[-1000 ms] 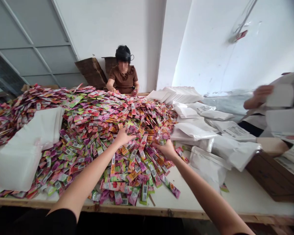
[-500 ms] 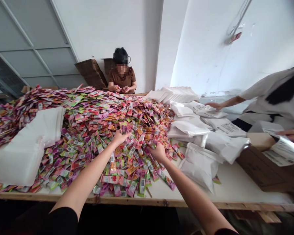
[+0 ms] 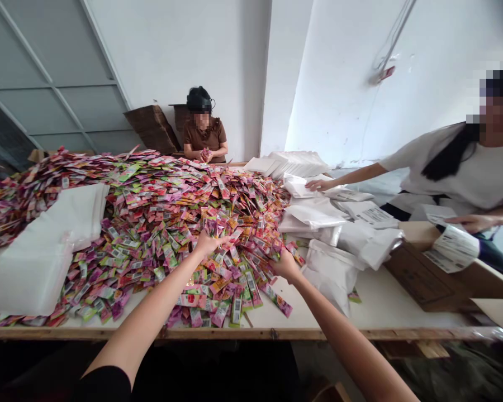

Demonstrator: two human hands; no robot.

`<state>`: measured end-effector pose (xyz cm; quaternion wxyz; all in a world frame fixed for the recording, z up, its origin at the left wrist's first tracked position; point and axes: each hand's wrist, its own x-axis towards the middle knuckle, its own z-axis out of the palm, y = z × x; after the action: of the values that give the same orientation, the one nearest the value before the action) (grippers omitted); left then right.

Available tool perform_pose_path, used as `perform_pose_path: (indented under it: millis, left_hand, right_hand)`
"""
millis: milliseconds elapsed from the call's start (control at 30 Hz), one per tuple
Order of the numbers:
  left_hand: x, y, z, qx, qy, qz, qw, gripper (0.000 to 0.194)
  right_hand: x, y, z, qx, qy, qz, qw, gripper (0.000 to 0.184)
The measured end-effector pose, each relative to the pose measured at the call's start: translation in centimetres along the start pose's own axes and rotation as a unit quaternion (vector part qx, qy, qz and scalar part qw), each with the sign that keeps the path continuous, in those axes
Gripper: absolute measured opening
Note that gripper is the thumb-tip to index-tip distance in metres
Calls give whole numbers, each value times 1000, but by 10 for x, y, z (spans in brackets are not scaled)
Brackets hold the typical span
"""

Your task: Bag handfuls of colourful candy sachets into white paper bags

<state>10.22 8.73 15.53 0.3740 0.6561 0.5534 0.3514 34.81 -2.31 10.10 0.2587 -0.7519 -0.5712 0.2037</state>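
A great heap of small pink, green and yellow barcoded sachets [image 3: 151, 218] covers the white table [image 3: 381, 307]. My left hand [image 3: 209, 243] reaches into the heap's middle, with a few sachets standing up at its fingers. My right hand [image 3: 285, 266] is closed around sachets at the heap's near right edge. Both forearms are bare and come in from the bottom of the view. Neither hand touches the other.
Translucent white bags [image 3: 33, 273] lie on the left of the heap. White mailer bags [image 3: 331, 273] are piled on the right, beside a cardboard box [image 3: 419, 279]. One co-worker [image 3: 203, 134] sits at the far end; another [image 3: 448, 173] leans in from the right.
The view has swung and tilted, bringing the right co-worker fully in sight, her hand now reaching the white bags. My hands have moved little, staying in the heap.
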Motion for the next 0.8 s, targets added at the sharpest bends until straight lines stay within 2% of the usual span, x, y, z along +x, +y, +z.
perform_pose_path:
  millis: [100, 133, 200, 267, 333, 433, 533, 600, 667, 733, 800]
  left_hand:
    - [-3, 5, 3, 25, 6, 9, 1000, 51]
    - [-1, 7, 2, 45, 8, 5, 999, 47]
    - [5, 12, 5, 102, 7, -4, 995, 41]
    - [13, 18, 15, 184, 1, -8, 983, 40]
    - [19, 22, 34, 282, -5, 6, 959, 39]
    - [16, 17, 68, 386, -20, 38, 922, 29]
    - [4, 2, 83, 405, -30, 74, 911, 35]
    - [-2, -9, 80, 401, -28, 88, 911, 42]
    - [-5, -15, 70, 392, -17, 84, 916, 39]
    - [-10, -15, 60, 337, 1, 88, 937, 32]
    - [-20, -9, 51, 233, 8, 122, 965, 31]
  right_hand:
    - [-17, 24, -7, 88, -71, 68, 991, 20]
    - [-18, 31, -9, 99, -74, 86, 989, 20]
    - [-11, 36, -15, 90, -23, 83, 992, 19]
    - [9, 30, -19, 38, 58, 39, 997, 16]
    - [33, 16, -17, -49, 98, -10, 994, 15]
    - [61, -6, 0, -139, 81, -22, 987, 27]
    - [67, -11, 17, -153, 68, -16, 986, 30]
    - [64, -4, 19, -145, 71, -12, 987, 30]
    - [59, 5, 14, -110, 93, -8, 990, 31]
    - [53, 11, 3, -52, 124, -2, 991, 26]
    - [42, 11, -8, 33, 127, 2, 991, 18]
